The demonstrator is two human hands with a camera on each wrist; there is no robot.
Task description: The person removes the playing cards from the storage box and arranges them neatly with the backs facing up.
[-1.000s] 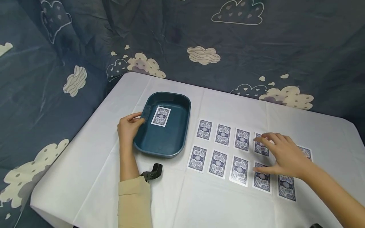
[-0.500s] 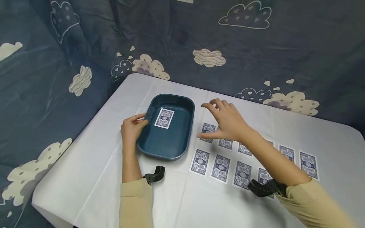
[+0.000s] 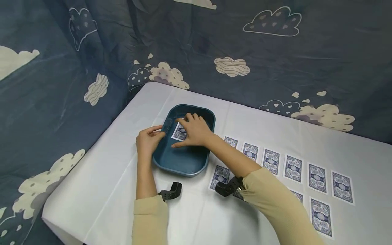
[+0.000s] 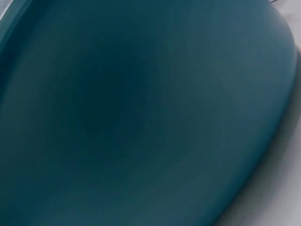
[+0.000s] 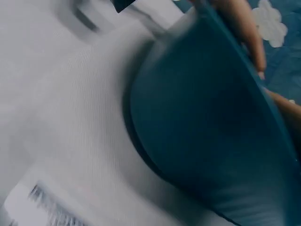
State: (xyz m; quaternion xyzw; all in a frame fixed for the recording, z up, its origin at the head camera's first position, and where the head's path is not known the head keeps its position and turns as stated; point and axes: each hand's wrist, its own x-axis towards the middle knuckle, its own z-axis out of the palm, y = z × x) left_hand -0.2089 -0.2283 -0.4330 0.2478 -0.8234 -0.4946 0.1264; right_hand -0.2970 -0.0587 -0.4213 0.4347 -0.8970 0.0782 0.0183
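A dark teal tray (image 3: pixel 180 160) stands on the white-covered table, with a blue-backed playing card (image 3: pixel 178 133) lying face down inside. At the tray's left rim, my left hand (image 3: pixel 147 141) pinches the edge between thumb and fingers. Over the tray is my right hand (image 3: pixel 197 131), fingers and thumb spread apart around the card, partly hiding it; nothing shows in its grasp. The tray wall (image 4: pixel 150 141) fills the left wrist view. In the right wrist view the tray (image 5: pixel 207 113) is blurred, and the fingers (image 5: pixel 242 28) of my left hand show over its rim.
To the tray's right, face-down playing cards (image 3: pixel 271 161) lie in two rows; my right arm hides part of them. One front-row card (image 3: pixel 321 217) lies near the right. Black wrist cameras (image 3: pixel 171 191) are strapped to both forearms. A dark cloud-print curtain (image 3: pixel 196 41) borders the table.
My right hand has swept left from above the card rows to over the tray, fingers spread. My left hand stays on the rim. The head view has shifted slightly.
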